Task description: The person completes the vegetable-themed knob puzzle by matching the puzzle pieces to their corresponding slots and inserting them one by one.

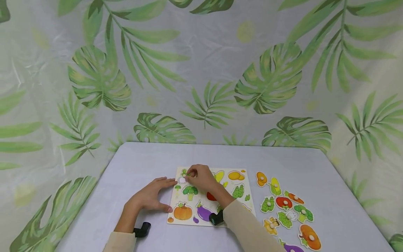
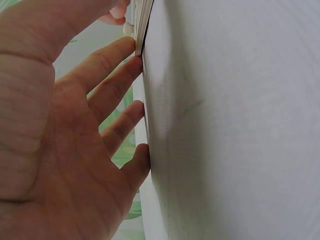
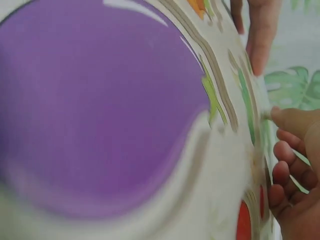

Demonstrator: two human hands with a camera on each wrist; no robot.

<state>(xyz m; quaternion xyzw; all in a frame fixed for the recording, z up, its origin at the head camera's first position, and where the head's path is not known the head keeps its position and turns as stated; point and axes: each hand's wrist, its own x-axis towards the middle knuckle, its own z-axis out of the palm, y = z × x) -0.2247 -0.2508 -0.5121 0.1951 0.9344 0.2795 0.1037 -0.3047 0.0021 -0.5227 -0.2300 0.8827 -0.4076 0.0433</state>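
- Pinching a small piece knob, the right hand (image 1: 200, 177) is curled over the puzzle board (image 1: 242, 193).
- The board edge is steadied by the flat, open left hand (image 1: 150, 196).
- The piece should be lifted straight.

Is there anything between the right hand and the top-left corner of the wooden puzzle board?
Nothing visible is. The right hand is already on the vegetable-printed wooden puzzle board, fingertips at its top-left corner; the left hand only rests against the board's left edge.

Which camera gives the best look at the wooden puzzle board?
The head view: it shows the whole puzzle board with its vegetable pictures. The left wrist view shows only its edge; the right wrist view shows a blurred close-up of its purple eggplant picture.
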